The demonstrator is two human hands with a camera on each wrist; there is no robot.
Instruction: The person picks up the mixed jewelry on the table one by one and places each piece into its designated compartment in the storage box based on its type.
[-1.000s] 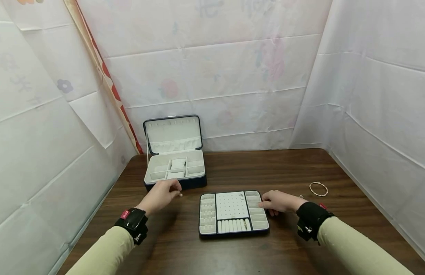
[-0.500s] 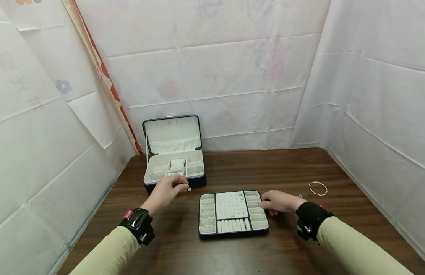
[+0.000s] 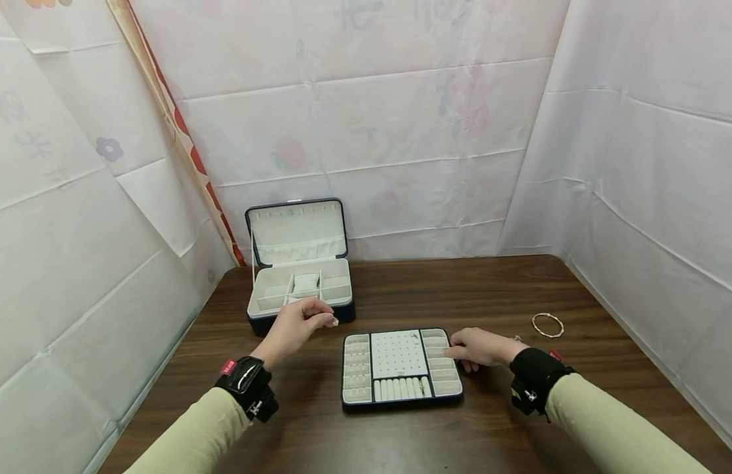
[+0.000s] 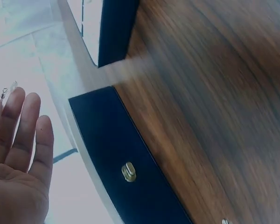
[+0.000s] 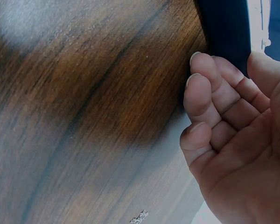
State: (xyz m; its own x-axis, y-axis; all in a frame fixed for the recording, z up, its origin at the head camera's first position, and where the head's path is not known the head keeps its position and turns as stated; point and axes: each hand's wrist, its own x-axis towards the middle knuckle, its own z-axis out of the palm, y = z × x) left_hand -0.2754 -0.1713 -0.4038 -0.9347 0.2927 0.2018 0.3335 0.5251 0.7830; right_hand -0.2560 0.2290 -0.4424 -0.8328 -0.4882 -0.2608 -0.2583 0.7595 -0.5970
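We wear long, pale yellow-green sleeves (image 3: pixel 191 431). Our bulky black wristbands (image 3: pixel 246 383) each carry a small red tag (image 3: pixel 228 367).

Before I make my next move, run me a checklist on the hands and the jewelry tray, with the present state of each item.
1. Left fingers holding the small jewelry piece: ok, pinched at the tips.
2. Right fingers on the tray: ok, at its right edge.
3. Tray flat on the table: ok.
4. Small jewelry piece over the tray: not ok; in the head view it is at the open box, left of and beyond the tray.
5. Bangle clear of the tray: ok, lying apart on the right.
6. Exact type of the pinched piece: cannot tell, too small.
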